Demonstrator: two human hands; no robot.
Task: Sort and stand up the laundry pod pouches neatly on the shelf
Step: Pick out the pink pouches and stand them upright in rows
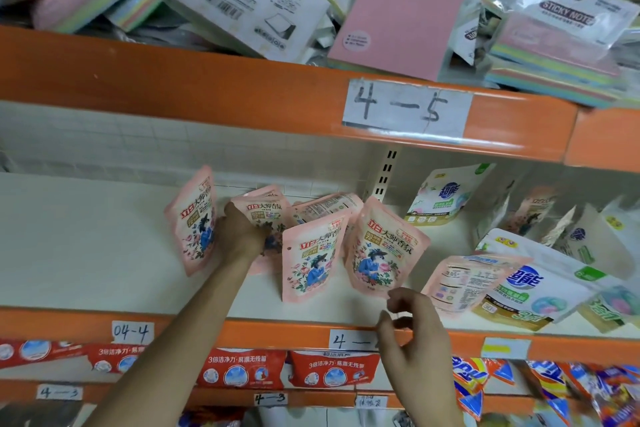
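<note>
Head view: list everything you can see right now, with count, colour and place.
pink pouches: at least six, pink; five standing or leaning mid-shelf, others among the pile on the right
white pouches: at least four, white with blue logo; one standing at the back, the rest tipped over on the right
shelf: one, white deck with orange edge; centre
sticky notes: many, pink and pastel; piled on the top shelf
labels: several, white, handwritten; on the orange edges
red packs: several, red; shelf below
blue-orange packs: several; lower right
left hand: among the pink pouches, grip hidden
right hand: loosely curled, holding nothing, before the shelf edge
</note>
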